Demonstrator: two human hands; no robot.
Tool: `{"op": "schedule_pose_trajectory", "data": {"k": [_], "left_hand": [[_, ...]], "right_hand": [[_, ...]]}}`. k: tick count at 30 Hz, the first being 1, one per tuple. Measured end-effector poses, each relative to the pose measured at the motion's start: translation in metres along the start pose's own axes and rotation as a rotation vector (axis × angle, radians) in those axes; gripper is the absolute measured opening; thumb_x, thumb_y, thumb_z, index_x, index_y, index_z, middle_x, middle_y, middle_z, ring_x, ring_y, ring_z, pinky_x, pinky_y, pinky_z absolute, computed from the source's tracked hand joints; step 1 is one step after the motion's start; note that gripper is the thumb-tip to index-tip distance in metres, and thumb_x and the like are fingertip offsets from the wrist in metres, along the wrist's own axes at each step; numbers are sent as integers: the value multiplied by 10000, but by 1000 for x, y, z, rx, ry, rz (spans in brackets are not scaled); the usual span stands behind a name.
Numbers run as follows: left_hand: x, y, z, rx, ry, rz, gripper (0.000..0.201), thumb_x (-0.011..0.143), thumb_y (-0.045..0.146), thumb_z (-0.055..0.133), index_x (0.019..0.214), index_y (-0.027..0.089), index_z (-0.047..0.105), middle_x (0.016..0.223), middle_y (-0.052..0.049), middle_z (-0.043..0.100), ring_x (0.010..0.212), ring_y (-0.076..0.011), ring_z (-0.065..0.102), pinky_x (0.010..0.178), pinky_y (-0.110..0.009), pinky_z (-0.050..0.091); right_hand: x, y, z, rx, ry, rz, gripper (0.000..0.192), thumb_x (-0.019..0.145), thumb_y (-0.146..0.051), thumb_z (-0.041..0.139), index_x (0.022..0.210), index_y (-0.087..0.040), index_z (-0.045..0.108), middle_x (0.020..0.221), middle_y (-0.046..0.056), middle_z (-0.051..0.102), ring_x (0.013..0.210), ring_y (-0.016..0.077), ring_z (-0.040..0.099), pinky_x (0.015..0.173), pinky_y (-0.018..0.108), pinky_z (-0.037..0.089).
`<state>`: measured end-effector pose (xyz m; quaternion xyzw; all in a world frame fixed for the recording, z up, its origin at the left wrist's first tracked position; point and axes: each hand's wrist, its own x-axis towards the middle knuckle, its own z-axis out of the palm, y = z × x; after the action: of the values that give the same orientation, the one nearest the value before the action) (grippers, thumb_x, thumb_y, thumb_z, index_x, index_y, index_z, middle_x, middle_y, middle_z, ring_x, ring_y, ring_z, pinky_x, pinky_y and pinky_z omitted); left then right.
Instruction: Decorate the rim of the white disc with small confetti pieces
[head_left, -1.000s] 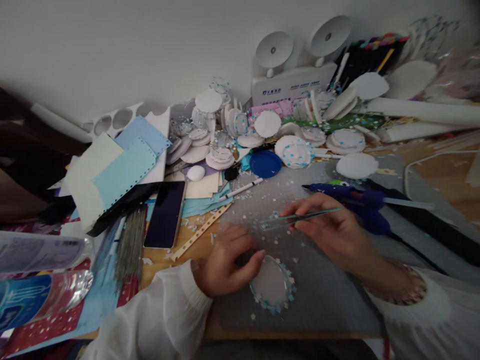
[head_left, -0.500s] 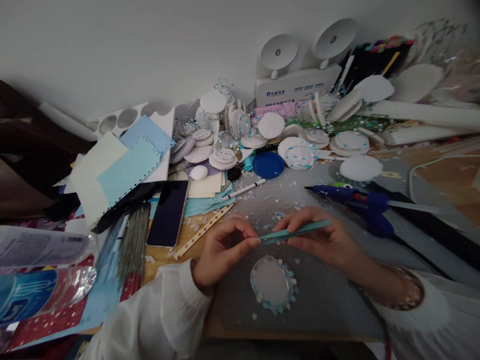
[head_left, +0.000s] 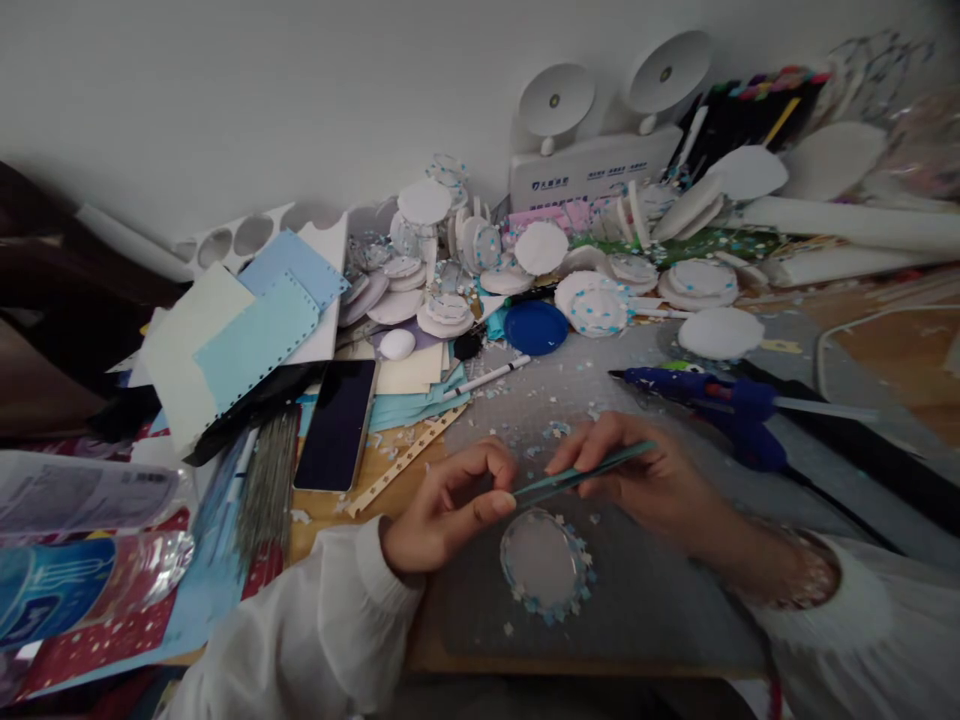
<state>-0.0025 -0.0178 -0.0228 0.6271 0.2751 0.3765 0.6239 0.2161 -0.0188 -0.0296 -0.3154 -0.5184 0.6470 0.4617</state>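
Observation:
My right hand grips teal tweezers that point left and slightly down. Their tips meet the thumb and forefinger of my left hand, which pinch at the tip; what lies between them is too small to tell. Just below the tweezers a white round disc edged with small blue and white stars lies flat on the grey cutting mat. Both wrists wear white sleeves.
A blue glue gun lies right of my hands with its cable trailing off. A dark phone, paper sheets, a blue lid, a white pen and piles of white discs crowd the back. Loose confetti is scattered over the mat.
My left hand left the disc and rose to the tweezer tips. The tweezers swung down toward the disc, and the left fingers have since opened a little.

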Motion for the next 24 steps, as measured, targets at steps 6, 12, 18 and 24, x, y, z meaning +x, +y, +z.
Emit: {"op": "schedule_pose_trajectory", "data": {"k": [6,12,18,24], "left_hand": [[0,-3,1,-189,-45,-56,356,845,467,623,725,166,475,739,-10,439,702,-142,404,636,-268,325],[-2,-8,3,-326,-48,-103,349,817,445,654,715,164,474,735,-7,423,697,-140,387,642,-270,311],[-2,-9,3,-388,-75,-134,326,821,416,644,712,153,485,746,-14,425,711,-143,381,657,-270,299],[0,-7,2,-394,-138,-133,323,805,399,656,686,149,489,733,-17,433,700,-145,391,642,-271,287]], "right_hand": [[0,0,2,8,0,-79,142,722,-173,781,759,-253,669,848,-6,748,747,140,689,641,270,548],[0,-1,4,-3,-6,-150,186,730,-113,765,783,-279,699,856,-26,752,747,122,692,630,243,547],[-1,3,1,0,-29,-201,206,726,-101,768,816,-275,703,869,-20,754,767,121,698,655,238,560],[-2,3,0,26,-68,-177,185,740,-128,764,836,-273,700,873,-8,749,774,122,695,626,225,552]]}}
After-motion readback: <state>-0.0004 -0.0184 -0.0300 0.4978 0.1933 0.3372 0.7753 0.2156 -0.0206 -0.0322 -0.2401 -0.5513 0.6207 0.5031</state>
